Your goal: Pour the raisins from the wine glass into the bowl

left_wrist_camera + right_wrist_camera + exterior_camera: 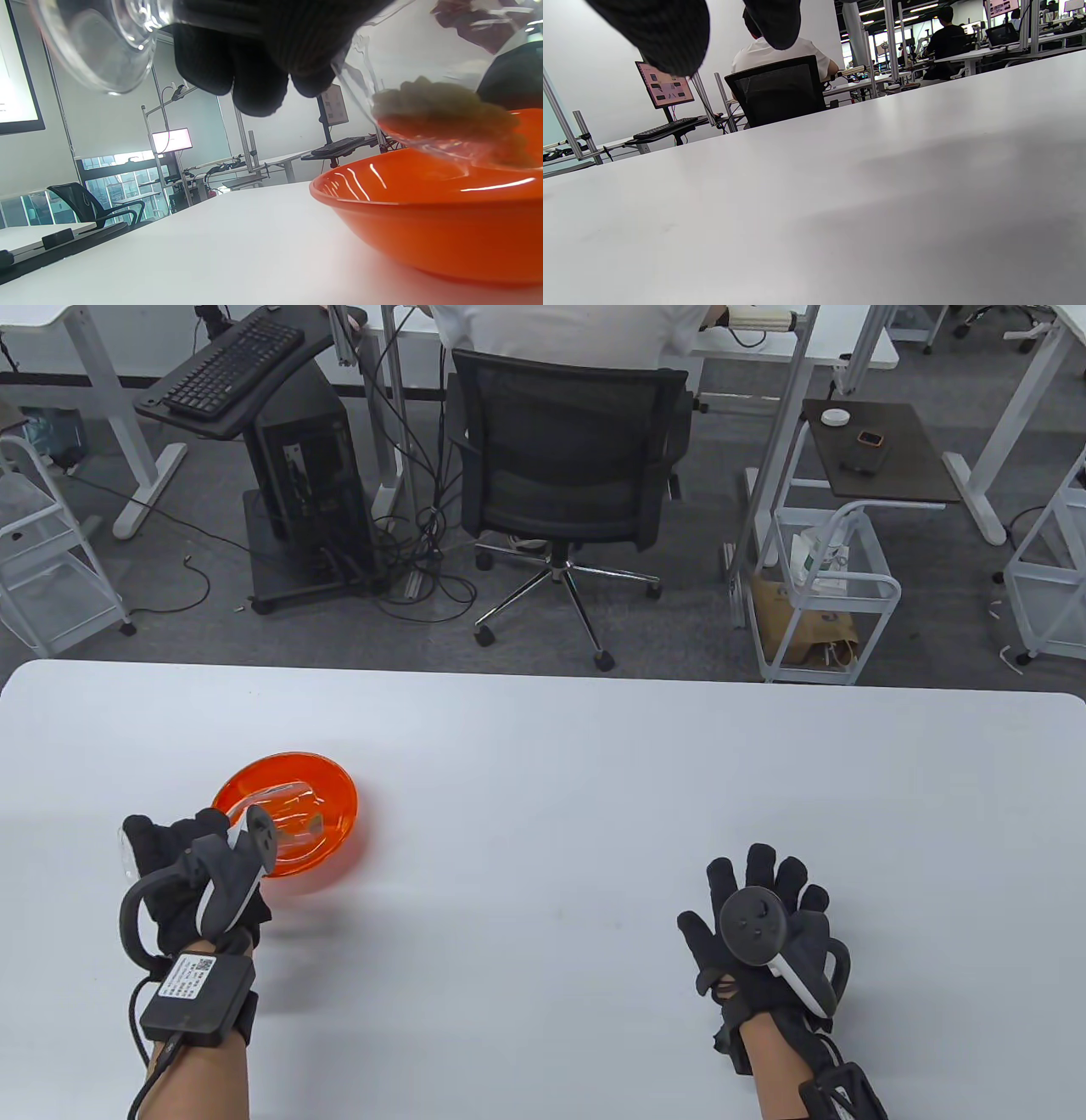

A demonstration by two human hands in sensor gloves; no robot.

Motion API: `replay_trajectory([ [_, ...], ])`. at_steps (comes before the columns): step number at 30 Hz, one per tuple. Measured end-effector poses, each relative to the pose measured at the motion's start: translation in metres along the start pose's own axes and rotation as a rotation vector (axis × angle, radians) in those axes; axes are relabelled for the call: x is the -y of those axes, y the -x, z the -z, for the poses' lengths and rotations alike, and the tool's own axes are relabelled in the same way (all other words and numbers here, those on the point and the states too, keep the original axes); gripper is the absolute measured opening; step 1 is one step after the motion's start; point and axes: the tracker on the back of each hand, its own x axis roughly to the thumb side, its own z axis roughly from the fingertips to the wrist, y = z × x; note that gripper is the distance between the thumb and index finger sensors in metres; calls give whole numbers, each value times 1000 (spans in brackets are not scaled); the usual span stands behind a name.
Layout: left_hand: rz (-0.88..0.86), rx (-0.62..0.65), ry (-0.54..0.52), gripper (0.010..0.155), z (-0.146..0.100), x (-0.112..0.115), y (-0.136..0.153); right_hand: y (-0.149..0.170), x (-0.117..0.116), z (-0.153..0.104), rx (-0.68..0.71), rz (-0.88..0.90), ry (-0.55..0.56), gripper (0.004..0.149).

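Table view | left hand [182, 869] grips tipped wine glass [424, 84] | right hand [764, 933] flat, fingers spread

Black knit gloves, grey trackers, bare forearms on left hand [182, 869] and right hand [764, 933].

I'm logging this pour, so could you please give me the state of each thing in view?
wine glass: tipped on its side over the bowl, gripped by the left hand
raisins: sliding toward the glass's mouth
bowl: upright on the table
right hand: open, fingers spread, holding nothing
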Motion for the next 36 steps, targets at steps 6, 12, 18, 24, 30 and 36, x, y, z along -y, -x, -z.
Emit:
replay_trajectory([
  [6,25,10,-12,53,0,-2,-2,2,-1,0,-8,3,-8,72],
  [12,52,16,-26,52,-1,-3,-3,2,-1,1,-8,2,-8,72],
  [18,72,16,-33,52,-1,-5,-5,4,-3,1,-14,4,-17,72],
  [24,82,6,-43,52,-1,-7,-5,5,-2,2,-17,6,-17,72],
  [30,89,1,-46,51,-2,-7,-5,5,-3,2,-13,9,-16,72],
  [36,-1,-56,-33,50,-2,-12,-2,5,-2,2,-12,20,-11,72],
])
